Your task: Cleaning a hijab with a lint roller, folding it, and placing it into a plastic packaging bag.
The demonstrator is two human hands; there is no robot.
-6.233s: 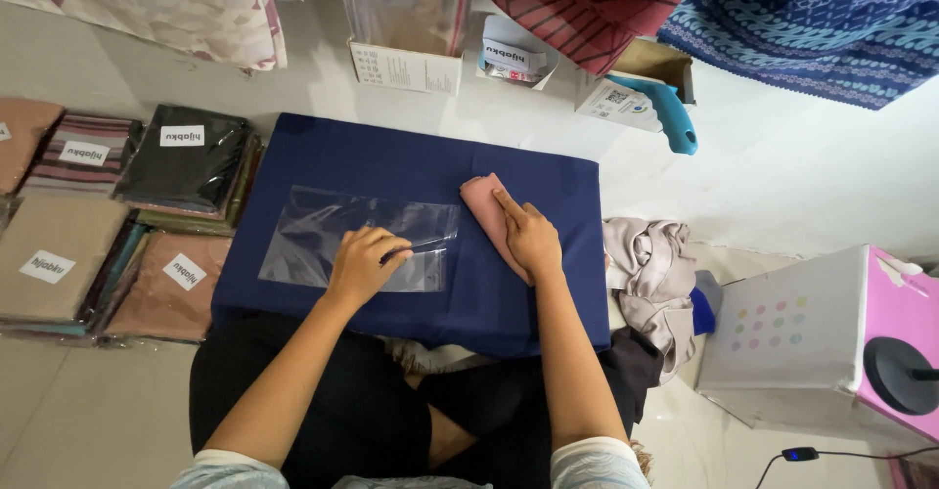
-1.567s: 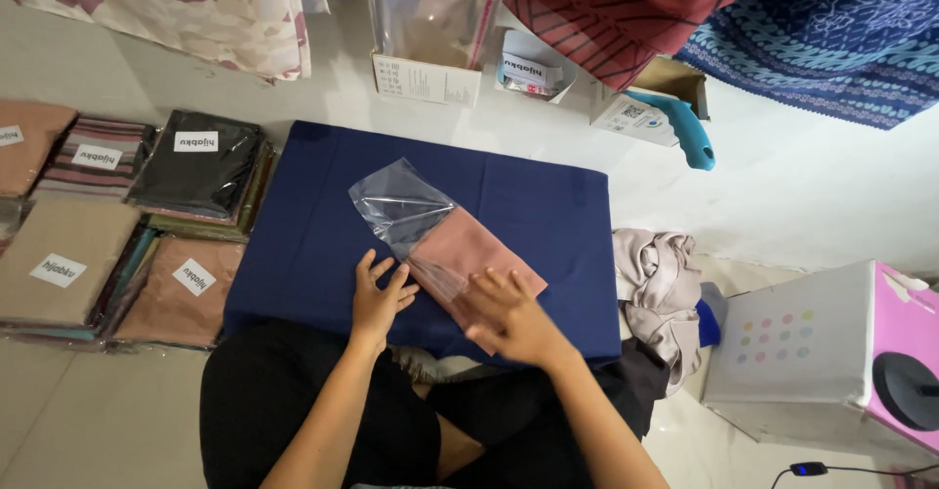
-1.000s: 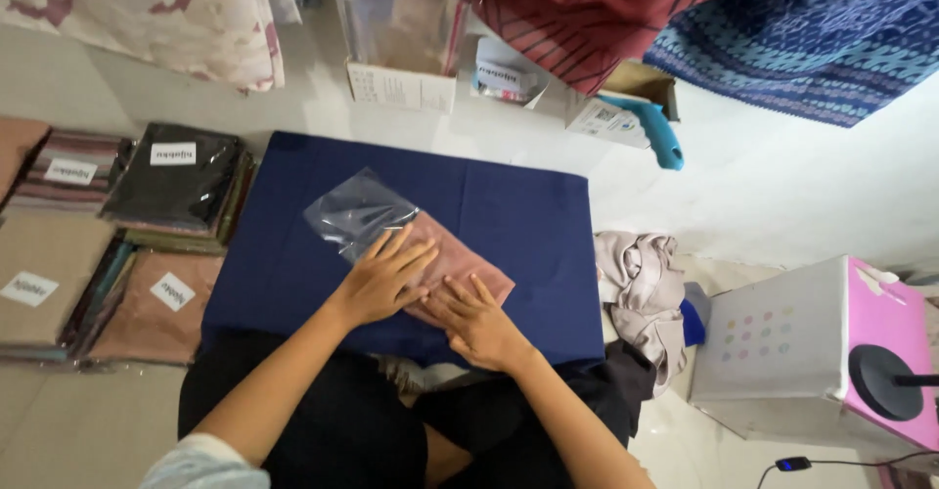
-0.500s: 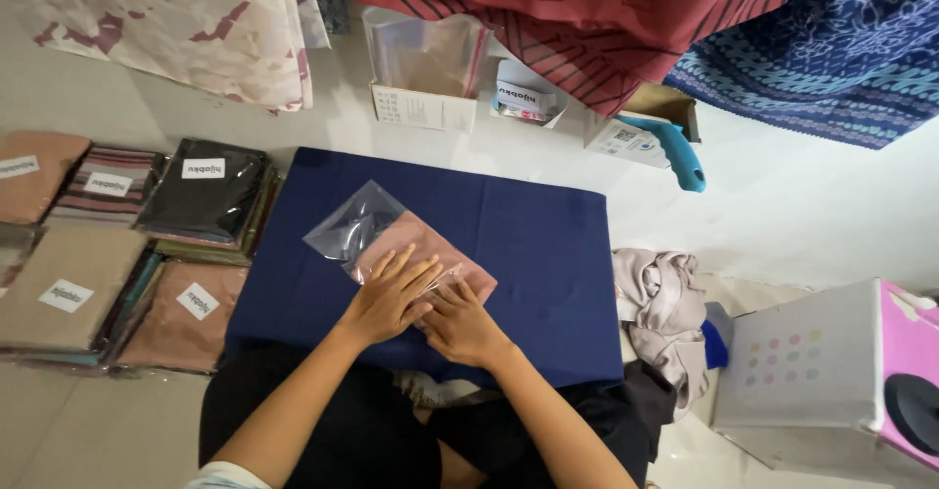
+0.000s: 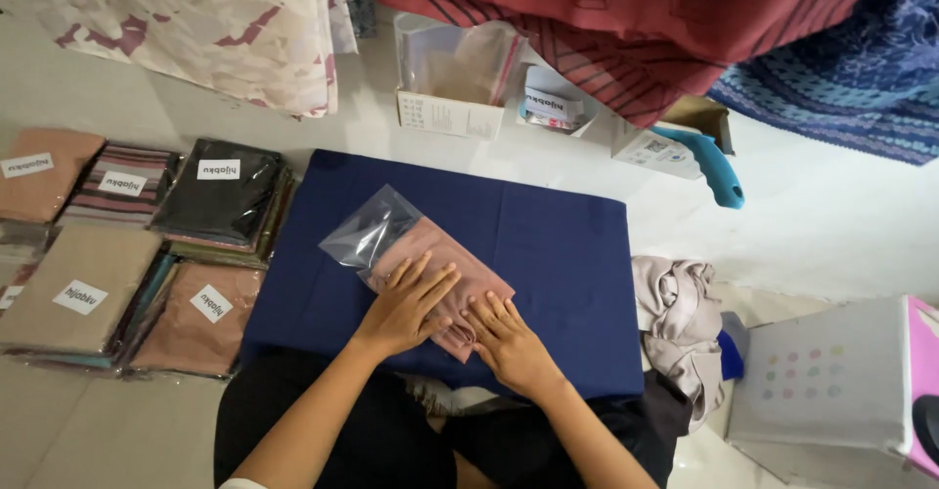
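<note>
Left hand (image 5: 403,305) & right hand (image 5: 506,337), fingers spread flat, press folded pink cloth (image 5: 440,266) (in glossy clear bag (image 5: 372,231)).

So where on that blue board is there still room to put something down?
The navy board is bare on its right half, between the bagged pink cloth and the beige crumpled cloth, and along the far edge near the boxes. The left hand and right hand crowd the near middle; packed stacks fill the floor left.
</note>
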